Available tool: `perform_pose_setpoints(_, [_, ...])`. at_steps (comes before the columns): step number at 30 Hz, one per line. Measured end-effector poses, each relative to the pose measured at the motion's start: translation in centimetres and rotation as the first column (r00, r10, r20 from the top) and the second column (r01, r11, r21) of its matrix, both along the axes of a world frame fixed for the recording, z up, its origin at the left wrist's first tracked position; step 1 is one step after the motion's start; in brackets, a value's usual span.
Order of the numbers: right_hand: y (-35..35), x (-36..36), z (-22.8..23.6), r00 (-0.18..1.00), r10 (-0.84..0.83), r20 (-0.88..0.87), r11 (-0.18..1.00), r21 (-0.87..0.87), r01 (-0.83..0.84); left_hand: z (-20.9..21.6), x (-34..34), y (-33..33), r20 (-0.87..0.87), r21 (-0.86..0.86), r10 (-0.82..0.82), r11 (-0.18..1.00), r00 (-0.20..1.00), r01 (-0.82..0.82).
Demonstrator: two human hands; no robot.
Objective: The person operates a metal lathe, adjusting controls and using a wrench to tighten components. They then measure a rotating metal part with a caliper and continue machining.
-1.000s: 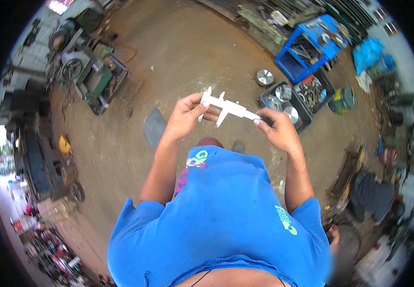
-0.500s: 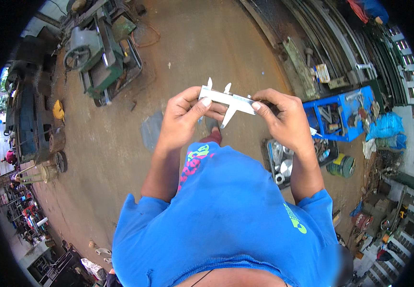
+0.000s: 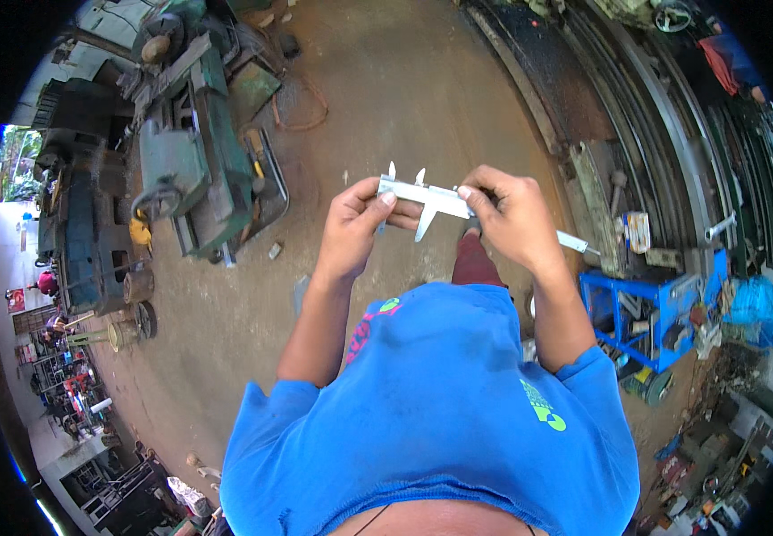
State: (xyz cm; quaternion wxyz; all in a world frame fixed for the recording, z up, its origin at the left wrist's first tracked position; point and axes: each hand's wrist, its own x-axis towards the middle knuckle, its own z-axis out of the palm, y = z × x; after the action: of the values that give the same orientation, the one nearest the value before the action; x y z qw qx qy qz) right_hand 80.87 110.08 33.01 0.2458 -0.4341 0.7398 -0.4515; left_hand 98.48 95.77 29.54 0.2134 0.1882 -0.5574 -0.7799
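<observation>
Got a bright-blue fabric T-shirt (image 3: 431, 393) filling the bottom middle, with pink and lime print (image 3: 370, 329) half lost in the folds. Holding a silver metal vernier caliper (image 3: 447, 202) out past the chest, in mid-air between both hands. Pinching its left end with the bare left hand (image 3: 353, 223), thumb in front, fingers curled behind. Gripping it farther along with the bare right hand (image 3: 516, 219), thumb near the slider. Can see the jaws spread apart, but can't make out the left lower one properly against the fingers. Losing part of the beam behind the right hand, then picking it up again as a thin strip past the wrist. Can't read the scale, way too small. Spotting a dark-red trouser leg (image 3: 478, 263) too, cut off by the shirt.

Looking down on a stained brown floor (image 3: 252, 330), with a greyish patch half covered by the left forearm.

Farther out on the left, seeing a bulky green metal machine (image 3: 172, 170) with a round handwheel (image 3: 156, 204). Over right, seeing a blue metal cart (image 3: 628, 289) crowded with blurry bits, near a crumpled blue plastic bag (image 3: 753, 313). Way off left, getting cluttered shelves (image 3: 74, 393), too tiny and warped to sort out.
</observation>
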Motion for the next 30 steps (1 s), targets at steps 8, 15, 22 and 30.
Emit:
perform_pose_setpoints(8, [-9.3, -17.7, -4.9, 0.999, 0.036, 0.004, 0.999, 0.018, -0.036, -3.8, -17.1, -9.2, 0.278, -0.29, 0.121, 0.956, 0.953, -0.037])
perform_pose_setpoints(15, [-16.2, -29.7, -7.3, 0.965, 0.077, 0.253, 0.977, 0.174, -0.123, -4.4, -29.8, -16.3, 0.2, 0.079, -0.054, 0.996, 0.978, 0.039])
perform_pose_setpoints(22, [-26.0, -39.8, -11.9, 0.901, 0.009, 0.434, 0.988, 0.136, -0.075, -8.6, -41.3, -28.3, 0.217, 0.143, -0.184, 0.977, 0.959, 0.155])
perform_pose_setpoints(30, [-38.0, -48.0, -11.4, 0.993, -0.114, 0.039, 0.989, 0.1, 0.109, -8.5, -53.2, -42.6, 0.301, 0.102, -0.266, 0.964, 0.916, 0.246])
